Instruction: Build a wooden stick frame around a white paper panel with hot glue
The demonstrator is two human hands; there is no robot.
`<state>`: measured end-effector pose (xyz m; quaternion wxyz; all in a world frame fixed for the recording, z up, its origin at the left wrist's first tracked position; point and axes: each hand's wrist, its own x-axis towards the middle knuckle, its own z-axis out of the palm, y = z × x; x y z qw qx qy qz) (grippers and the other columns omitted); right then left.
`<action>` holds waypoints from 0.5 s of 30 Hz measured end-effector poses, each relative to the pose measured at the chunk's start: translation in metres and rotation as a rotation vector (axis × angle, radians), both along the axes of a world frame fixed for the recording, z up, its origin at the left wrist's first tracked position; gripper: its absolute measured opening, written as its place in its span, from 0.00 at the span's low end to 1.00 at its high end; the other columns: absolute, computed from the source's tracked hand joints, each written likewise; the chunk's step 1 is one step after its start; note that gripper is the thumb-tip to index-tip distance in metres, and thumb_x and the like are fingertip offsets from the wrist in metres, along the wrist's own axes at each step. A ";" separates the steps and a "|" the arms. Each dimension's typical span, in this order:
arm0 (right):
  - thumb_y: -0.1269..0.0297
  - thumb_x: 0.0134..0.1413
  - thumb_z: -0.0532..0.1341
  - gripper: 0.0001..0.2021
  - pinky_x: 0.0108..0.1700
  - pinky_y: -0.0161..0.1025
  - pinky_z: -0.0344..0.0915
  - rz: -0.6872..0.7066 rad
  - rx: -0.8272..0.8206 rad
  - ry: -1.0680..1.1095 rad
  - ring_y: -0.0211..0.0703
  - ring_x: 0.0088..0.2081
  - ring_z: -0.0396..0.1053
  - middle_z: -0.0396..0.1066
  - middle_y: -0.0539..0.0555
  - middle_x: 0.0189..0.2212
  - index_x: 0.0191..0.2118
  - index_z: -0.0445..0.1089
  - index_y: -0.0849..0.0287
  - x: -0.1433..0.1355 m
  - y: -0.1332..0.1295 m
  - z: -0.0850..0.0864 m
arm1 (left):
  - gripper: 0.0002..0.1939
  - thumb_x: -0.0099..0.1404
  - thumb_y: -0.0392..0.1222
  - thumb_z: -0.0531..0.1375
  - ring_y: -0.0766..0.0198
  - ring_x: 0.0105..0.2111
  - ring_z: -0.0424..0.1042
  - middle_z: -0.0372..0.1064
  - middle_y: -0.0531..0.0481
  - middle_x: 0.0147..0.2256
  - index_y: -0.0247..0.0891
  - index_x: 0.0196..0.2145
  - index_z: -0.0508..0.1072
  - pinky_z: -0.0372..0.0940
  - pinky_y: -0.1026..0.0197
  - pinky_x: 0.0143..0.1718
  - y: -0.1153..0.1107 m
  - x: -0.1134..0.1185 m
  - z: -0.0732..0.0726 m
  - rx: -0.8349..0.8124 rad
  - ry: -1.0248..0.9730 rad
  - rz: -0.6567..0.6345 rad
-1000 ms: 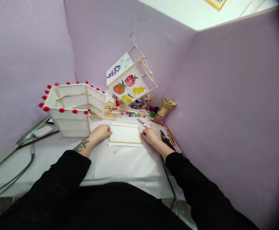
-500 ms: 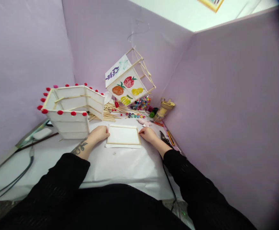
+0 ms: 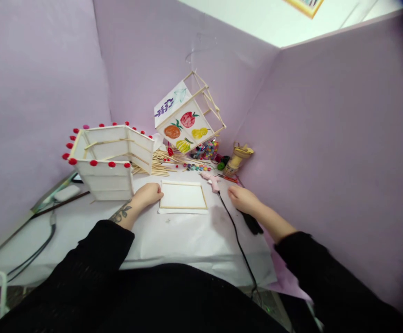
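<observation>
1. Because it lies spread out before both hands, the pale surface [image 3: 187,237] keeps everything within reach.
2. Left of and beyond the left hand [image 3: 149,193] stands a white paper box [image 3: 113,182] edged with red pompoms [image 3: 93,163], perhaps put there to free the space between the hands.
3. Beyond and above both hands, a painted lantern [image 3: 187,118] is tilted, apparently hung from a thin line; it shows fruit pictures, and I can read no lettering on it.
4. Between the hands, the stick frame [image 3: 183,196] lies flat on white paper. The left hand's curled fingers and thumb hold its left edge, probably to steady it.
5. The right hand [image 3: 243,199] is apart from the frame, fingers curled, by the black handles [image 3: 252,223] of a tool; I cannot tell whether it grips anything.
6. Just left of the right hand lies a pink glue gun [image 3: 214,181], its cord trailing toward the person; no brand is legible.
7. Farther off, between the hands, sit small coloured beads [image 3: 198,167], seemingly set back to avoid being knocked.
</observation>
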<state>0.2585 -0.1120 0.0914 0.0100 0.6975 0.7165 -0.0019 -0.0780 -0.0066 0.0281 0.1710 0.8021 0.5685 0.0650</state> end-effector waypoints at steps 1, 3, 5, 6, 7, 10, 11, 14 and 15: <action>0.67 0.61 0.50 0.15 0.33 0.35 0.58 0.011 -0.063 -0.015 0.42 0.32 0.69 0.75 0.60 0.33 0.32 0.74 0.61 0.013 -0.019 0.010 | 0.10 0.57 0.44 0.55 0.58 0.33 0.71 0.74 0.46 0.31 0.38 0.31 0.74 0.58 0.61 0.30 -0.002 0.002 0.001 -0.001 -0.005 -0.010; 0.63 0.54 0.60 0.10 0.28 0.35 0.57 0.010 -0.408 -0.007 0.40 0.24 0.67 0.73 0.56 0.24 0.26 0.75 0.58 0.038 -0.056 0.027 | 0.11 0.58 0.46 0.55 0.57 0.33 0.71 0.74 0.46 0.32 0.38 0.31 0.74 0.59 0.61 0.30 -0.006 0.005 0.004 0.007 -0.003 -0.022; 0.63 0.46 0.66 0.05 0.24 0.35 0.57 -0.087 -0.725 0.055 0.39 0.19 0.65 0.72 0.53 0.20 0.30 0.77 0.57 0.051 -0.083 0.039 | 0.13 0.60 0.49 0.55 0.56 0.35 0.72 0.74 0.44 0.33 0.38 0.31 0.74 0.59 0.61 0.32 -0.009 0.008 0.006 0.022 0.013 -0.019; 0.65 0.44 0.67 0.07 0.25 0.35 0.58 -0.083 -0.763 0.096 0.40 0.20 0.66 0.72 0.52 0.20 0.34 0.78 0.55 0.052 -0.091 0.041 | 0.14 0.61 0.49 0.54 0.55 0.35 0.72 0.74 0.43 0.33 0.37 0.32 0.74 0.60 0.60 0.32 -0.009 0.009 0.007 0.034 0.018 -0.020; 0.67 0.44 0.66 0.09 0.26 0.35 0.60 -0.040 -0.721 0.129 0.40 0.22 0.68 0.73 0.52 0.22 0.35 0.78 0.54 0.048 -0.094 0.042 | 0.14 0.62 0.49 0.54 0.55 0.36 0.72 0.74 0.42 0.34 0.37 0.32 0.74 0.60 0.60 0.33 -0.010 0.010 0.008 0.051 0.017 -0.025; 0.71 0.51 0.61 0.08 0.36 0.36 0.63 0.216 -0.365 0.172 0.41 0.31 0.71 0.75 0.53 0.28 0.30 0.78 0.55 0.012 -0.081 0.026 | 0.14 0.64 0.46 0.52 0.56 0.36 0.71 0.74 0.43 0.35 0.36 0.33 0.73 0.61 0.60 0.36 -0.011 0.012 0.007 0.126 -0.046 -0.101; 0.71 0.53 0.59 0.09 0.39 0.37 0.64 0.285 -0.236 0.185 0.42 0.34 0.71 0.75 0.55 0.31 0.31 0.78 0.56 -0.005 -0.073 0.015 | 0.13 0.64 0.44 0.52 0.57 0.36 0.71 0.74 0.44 0.35 0.36 0.34 0.73 0.61 0.60 0.37 -0.012 0.012 0.007 0.150 -0.081 -0.146; 0.70 0.58 0.55 0.12 0.51 0.43 0.62 0.491 0.015 0.195 0.47 0.46 0.68 0.74 0.57 0.43 0.39 0.77 0.57 -0.057 -0.055 -0.024 | 0.12 0.63 0.39 0.51 0.59 0.37 0.70 0.73 0.45 0.35 0.37 0.34 0.73 0.62 0.61 0.40 -0.015 0.014 0.006 0.177 -0.171 -0.275; 0.70 0.58 0.55 0.12 0.54 0.46 0.60 0.539 0.054 0.181 0.50 0.51 0.64 0.72 0.58 0.49 0.41 0.76 0.58 -0.071 -0.052 -0.037 | 0.11 0.63 0.38 0.50 0.60 0.37 0.69 0.72 0.46 0.35 0.37 0.33 0.73 0.62 0.61 0.40 -0.016 0.015 0.007 0.177 -0.196 -0.305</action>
